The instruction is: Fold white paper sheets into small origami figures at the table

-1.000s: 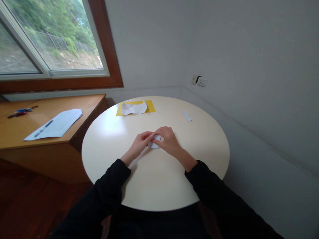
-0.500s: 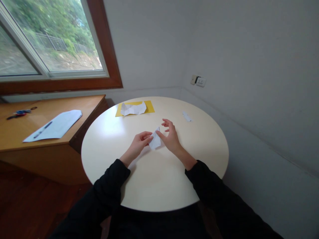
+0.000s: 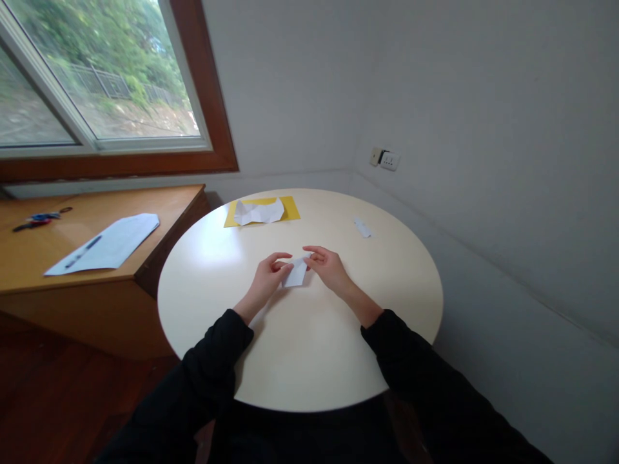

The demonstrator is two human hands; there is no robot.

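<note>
A small folded piece of white paper [image 3: 294, 275] is held between my two hands, over the middle of the round table [image 3: 300, 361]. My left hand [image 3: 269, 274] pinches its left side, with the thumb on the near face. At the upper right corner, my right hand [image 3: 329, 265] has its thumb and fingers closed on the paper. Some of the fingertips are hidden behind the sheet.
Toward the table's back lies a yellow sheet [image 3: 291, 207] with creased white paper [image 3: 260, 212] on it. A white paper scrap [image 3: 362, 227] lies at the back right. A wooden desk [image 3: 169, 225] at left bears papers [image 3: 120, 241], a pen [image 3: 83, 252] and scissors-like tools [image 3: 41, 220].
The folded paper has turned, its pointed tip no longer upright. My right hand's raised fingers have come down onto the paper's upper right corner. My left hand has shifted slightly.
</note>
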